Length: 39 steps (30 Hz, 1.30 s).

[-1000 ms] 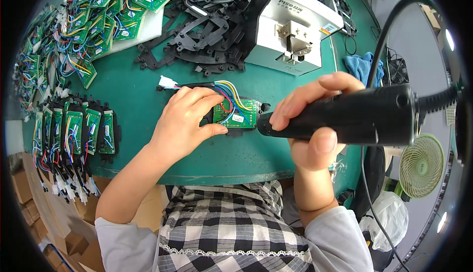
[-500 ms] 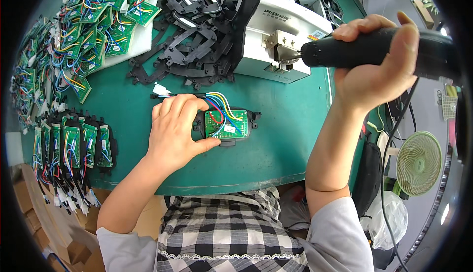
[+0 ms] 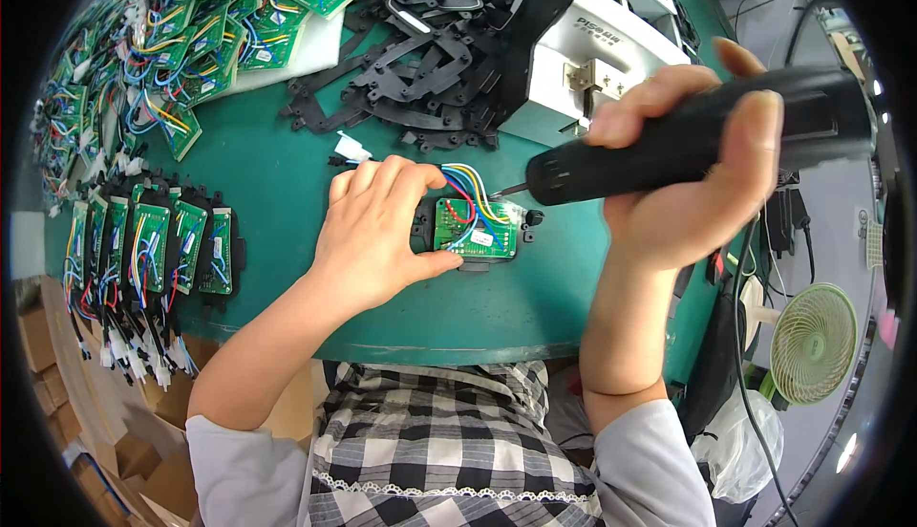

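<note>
A green circuit board [image 3: 492,238] lies in a black plastic frame [image 3: 528,225] on the green table, with coloured wires [image 3: 466,181] arching over its top edge to a white connector [image 3: 352,148]. My left hand [image 3: 374,226] grips the frame's left end, thumb at the lower edge and fingers up by the wires. Wrapped round a black electric screwdriver [image 3: 650,150], my right hand [image 3: 693,159] holds the tool tilted down to the left. Its thin bit reaches the board's upper right edge; whether it touches a screw I cannot make out.
A white metal machine [image 3: 554,87] stands at the back right. Black plastic frames [image 3: 420,83] are heaped beside it. Wired circuit boards [image 3: 229,44] pile up at the back left, and a row of framed boards [image 3: 153,240] sits at the left edge. A green fan [image 3: 812,344] is at right.
My right hand has brought the screwdriver from the machine's front down and left to the board's upper edge. My left hand keeps its hold on the frame. The whole view has shifted.
</note>
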### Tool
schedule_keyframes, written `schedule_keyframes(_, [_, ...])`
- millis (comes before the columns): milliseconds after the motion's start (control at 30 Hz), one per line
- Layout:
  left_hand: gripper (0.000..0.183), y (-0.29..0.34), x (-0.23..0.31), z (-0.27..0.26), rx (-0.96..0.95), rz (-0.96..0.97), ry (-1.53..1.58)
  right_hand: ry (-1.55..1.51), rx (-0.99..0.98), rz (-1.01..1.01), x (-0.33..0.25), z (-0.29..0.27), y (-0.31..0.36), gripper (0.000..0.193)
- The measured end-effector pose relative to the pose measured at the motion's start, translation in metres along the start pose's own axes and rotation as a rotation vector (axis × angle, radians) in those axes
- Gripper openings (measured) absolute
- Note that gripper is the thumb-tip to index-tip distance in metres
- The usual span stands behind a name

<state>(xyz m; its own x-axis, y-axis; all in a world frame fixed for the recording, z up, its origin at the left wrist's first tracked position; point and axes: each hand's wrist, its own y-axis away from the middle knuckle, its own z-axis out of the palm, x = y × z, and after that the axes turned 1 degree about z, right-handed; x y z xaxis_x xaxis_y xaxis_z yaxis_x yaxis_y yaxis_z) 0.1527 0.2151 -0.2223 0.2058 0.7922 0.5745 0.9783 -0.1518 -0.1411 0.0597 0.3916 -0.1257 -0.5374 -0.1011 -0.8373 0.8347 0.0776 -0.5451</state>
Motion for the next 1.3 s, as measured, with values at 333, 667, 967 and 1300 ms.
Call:
schedule_keyframes(333, [0.07, 0.002, -0.001, -0.001, 0.015, 0.017, 0.001, -0.076, -0.094, 0.007, 0.026, 0.052, 0.016, 0.054])
schedule_keyframes(667, [0.066, 0.002, 0.002, 0.003, 0.025, 0.018, -0.046, -0.113, -0.238, -0.107, 0.035, 0.052, 0.019, 0.055])
schedule_keyframes(967, [0.066, 0.001, 0.006, 0.0, -0.022, -0.035, 0.026, 0.015, 0.106, -0.22, -0.002, -0.02, -0.038, 0.05])
schedule_keyframes(1300, [0.066, -0.002, 0.006, 0.001, -0.03, -0.01, 0.01, 0.105, 0.185, -0.273, 0.005, -0.024, -0.047, 0.047])
